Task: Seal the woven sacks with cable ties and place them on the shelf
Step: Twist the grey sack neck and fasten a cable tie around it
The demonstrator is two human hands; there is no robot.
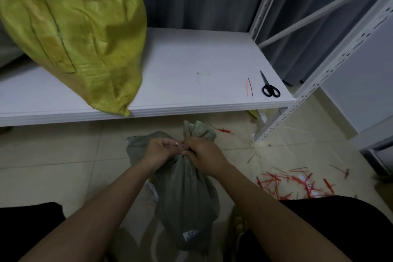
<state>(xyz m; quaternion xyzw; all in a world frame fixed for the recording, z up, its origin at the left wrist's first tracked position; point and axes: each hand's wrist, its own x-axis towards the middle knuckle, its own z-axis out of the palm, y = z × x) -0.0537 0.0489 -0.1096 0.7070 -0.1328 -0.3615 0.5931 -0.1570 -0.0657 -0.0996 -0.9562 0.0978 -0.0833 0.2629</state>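
A grey-green woven sack (185, 193) stands on the tiled floor between my knees, its mouth gathered into a bunched neck (198, 132). My left hand (158, 149) and my right hand (204, 152) meet at that neck, fingers curled and pinching something small between them; the tie itself is too small to make out. A yellow woven sack (74, 34) with its top closed lies tilted on the white shelf board (191, 66). Two red cable ties (249, 87) lie on the shelf's right part.
Black scissors (270, 88) rest near the shelf's right front corner. White perforated shelf posts (314, 83) rise at the right. Several cut red tie ends (293, 183) litter the floor at the right. A grey curtain hangs behind the shelf.
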